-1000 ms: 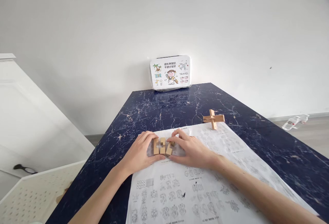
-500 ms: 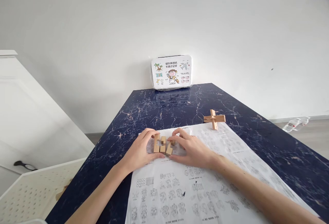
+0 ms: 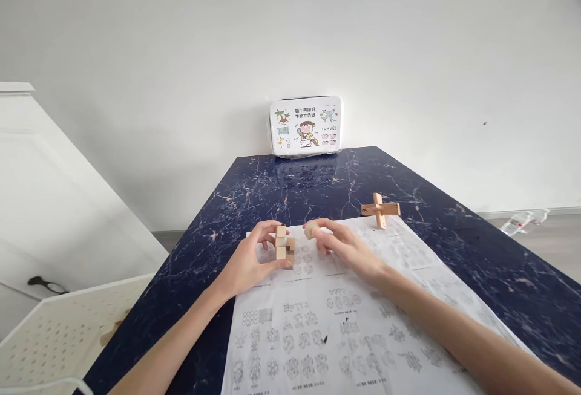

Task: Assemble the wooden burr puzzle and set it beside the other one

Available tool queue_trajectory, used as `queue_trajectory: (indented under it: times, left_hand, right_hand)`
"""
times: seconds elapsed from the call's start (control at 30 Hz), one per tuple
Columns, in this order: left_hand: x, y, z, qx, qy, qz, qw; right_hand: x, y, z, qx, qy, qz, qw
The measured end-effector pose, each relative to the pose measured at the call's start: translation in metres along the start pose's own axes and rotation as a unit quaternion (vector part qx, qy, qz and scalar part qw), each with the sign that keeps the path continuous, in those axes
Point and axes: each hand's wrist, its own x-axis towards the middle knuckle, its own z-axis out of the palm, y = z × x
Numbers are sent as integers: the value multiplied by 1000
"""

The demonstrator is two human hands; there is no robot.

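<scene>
My left hand [image 3: 247, 259] is closed on a notched wooden puzzle piece [image 3: 282, 244], holding it upright just above a printed paper sheet [image 3: 345, 328]. A little to its right, my right hand [image 3: 347, 247] pinches a second small wooden piece [image 3: 310, 230] between fingertips and thumb. The two pieces are apart, with a narrow gap between them. An assembled wooden cross puzzle [image 3: 380, 209] stands at the sheet's far right corner, beyond my right hand.
The sheet lies on a dark blue marble table [image 3: 295, 192]. A white illustrated box [image 3: 305, 126] leans against the wall at the table's far end. A white perforated basket [image 3: 59, 334] sits low on the left. A plastic bottle [image 3: 524, 221] lies on the floor at right.
The pieces lay together flat on the sheet under both hands. Now they are split: my left hand has stood one upright, my right has lifted the other away to the right.
</scene>
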Motion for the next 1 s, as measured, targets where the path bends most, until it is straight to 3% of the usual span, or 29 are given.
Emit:
queue_trajectory:
  times: [0.1,0.17,0.37,0.67,0.9,1.0]
  left_hand:
    - [0,-2,1,5,0,7,1000]
    - [0,-4,1,8,1,10,1000]
    - [0,-2,2,18,14,5,1000]
    - [-4,7,3,8,2,9,1000]
    - [-6,11,3,4,-1,26,1000]
    - [-6,10,4,9,0,27,1000]
  right_hand:
    - [1,0,0,143,36,52,988]
    - [2,1,0,183,63,96,976]
    - [1,3,1,160,0,94,983]
    - [0,3,3,191,-89,122,970]
    - [-4,-1,7,105,-148,68,981]
    - [-4,2,8,114,-142,60,981]
